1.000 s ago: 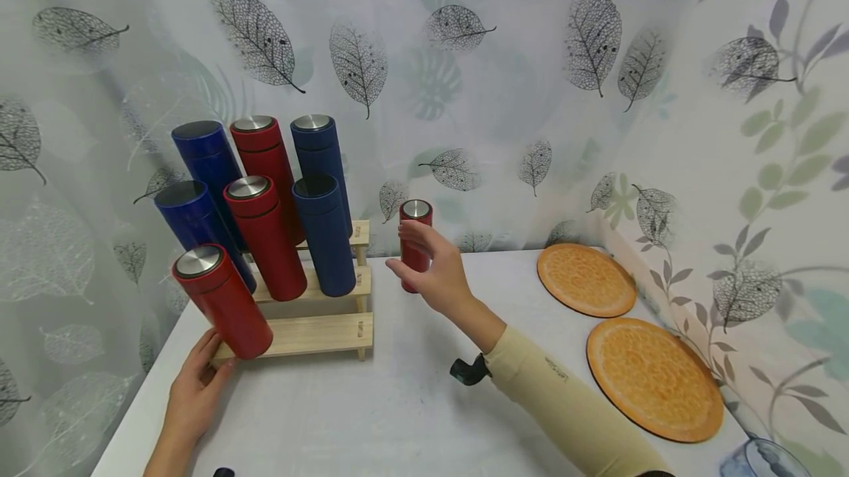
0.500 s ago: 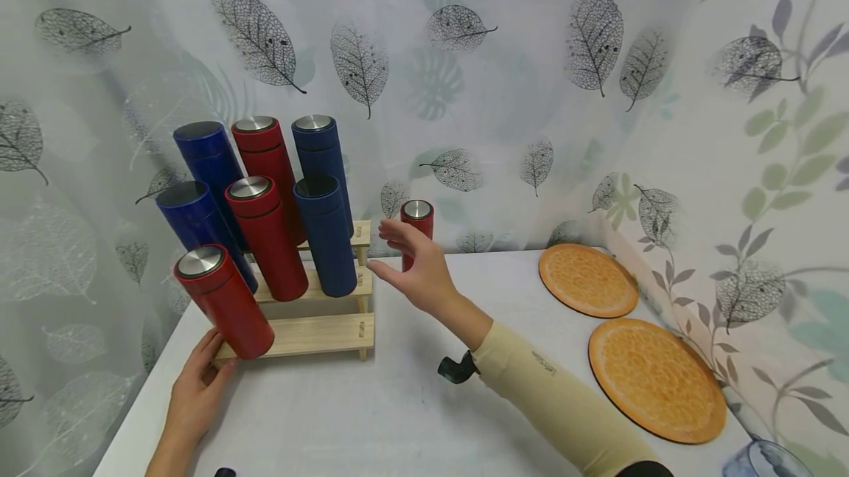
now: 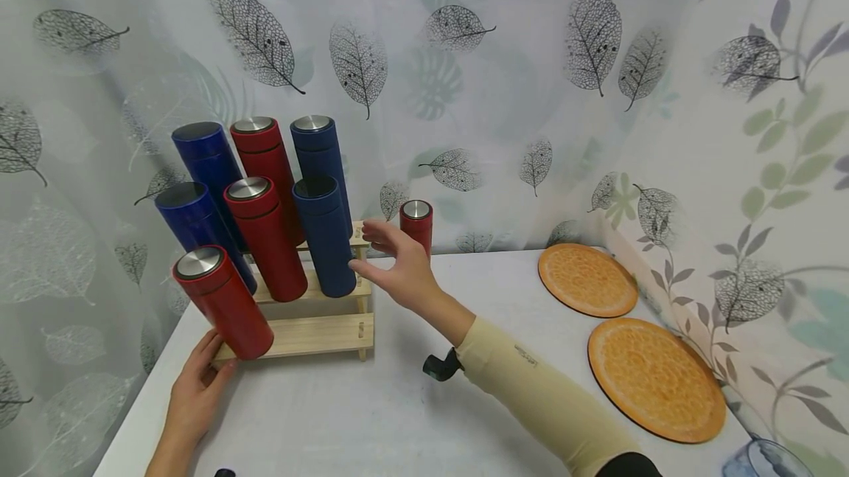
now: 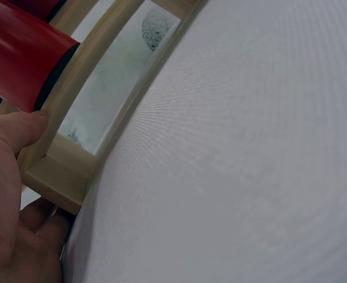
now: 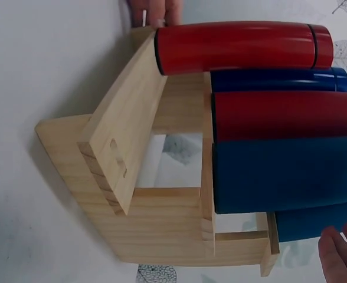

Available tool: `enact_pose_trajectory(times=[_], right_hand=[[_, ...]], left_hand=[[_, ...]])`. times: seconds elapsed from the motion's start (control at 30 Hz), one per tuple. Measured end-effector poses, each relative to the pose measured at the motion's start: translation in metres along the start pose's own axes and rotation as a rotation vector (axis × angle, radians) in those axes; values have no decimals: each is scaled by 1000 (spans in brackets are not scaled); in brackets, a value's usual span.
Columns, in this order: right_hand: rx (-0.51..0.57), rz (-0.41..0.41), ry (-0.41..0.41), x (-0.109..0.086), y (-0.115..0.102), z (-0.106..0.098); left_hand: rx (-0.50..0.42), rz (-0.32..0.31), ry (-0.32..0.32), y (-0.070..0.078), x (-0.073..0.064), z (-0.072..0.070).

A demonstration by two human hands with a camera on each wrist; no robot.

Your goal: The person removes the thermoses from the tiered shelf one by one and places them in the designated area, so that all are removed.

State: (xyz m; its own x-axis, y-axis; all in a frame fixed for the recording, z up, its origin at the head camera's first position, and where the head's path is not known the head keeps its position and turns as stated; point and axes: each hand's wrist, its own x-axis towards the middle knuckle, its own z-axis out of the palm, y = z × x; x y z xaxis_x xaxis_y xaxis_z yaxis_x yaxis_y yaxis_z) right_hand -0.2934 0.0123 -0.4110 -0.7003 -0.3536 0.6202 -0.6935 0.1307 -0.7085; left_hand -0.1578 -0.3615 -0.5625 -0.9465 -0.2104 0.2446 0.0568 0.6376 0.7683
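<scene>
My left hand (image 3: 194,390) grips the left end of a three-step wooden display rack (image 3: 318,335), its thumb (image 4: 29,127) on the lowest shelf's edge and its fingers around the end. Just above that thumb stands a red thermos (image 3: 224,304) with a silver lid, on the lowest shelf. My right hand (image 3: 401,267), thumb and fingers apart, holds nothing. It hovers beside the dark blue thermos (image 3: 325,237) at the middle shelf's right end. Behind it, partly hidden, another red thermos (image 3: 416,223) stands on the table.
A red thermos (image 3: 265,241) and a bright blue one (image 3: 199,223) share the middle shelf; several more fill the top shelf. Two round, orange-brown mats (image 3: 587,280) lie along the table's right side. A clear glass container (image 3: 763,460) shows at the lower right corner. A leaf-patterned curtain (image 3: 491,93) hangs behind.
My right hand has moved left, away from the red thermos at the back and toward the dark blue thermos on the rack. The left hand and the rack have stayed put.
</scene>
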Motion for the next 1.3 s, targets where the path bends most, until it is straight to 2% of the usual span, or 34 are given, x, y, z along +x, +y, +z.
enact_pose_trajectory(times=[0.47, 0.63, 0.8, 1.3], right_hand=[[52, 92, -42, 9, 8, 23], [52, 90, -44, 12, 11, 29], [56, 125, -49, 14, 12, 34], [-6, 174, -45, 19, 13, 44]], left_hand=[[10, 46, 26, 0, -2, 1], [9, 33, 20, 1, -2, 1], [1, 39, 25, 1, -1, 2], [11, 31, 22, 0, -1, 2]])
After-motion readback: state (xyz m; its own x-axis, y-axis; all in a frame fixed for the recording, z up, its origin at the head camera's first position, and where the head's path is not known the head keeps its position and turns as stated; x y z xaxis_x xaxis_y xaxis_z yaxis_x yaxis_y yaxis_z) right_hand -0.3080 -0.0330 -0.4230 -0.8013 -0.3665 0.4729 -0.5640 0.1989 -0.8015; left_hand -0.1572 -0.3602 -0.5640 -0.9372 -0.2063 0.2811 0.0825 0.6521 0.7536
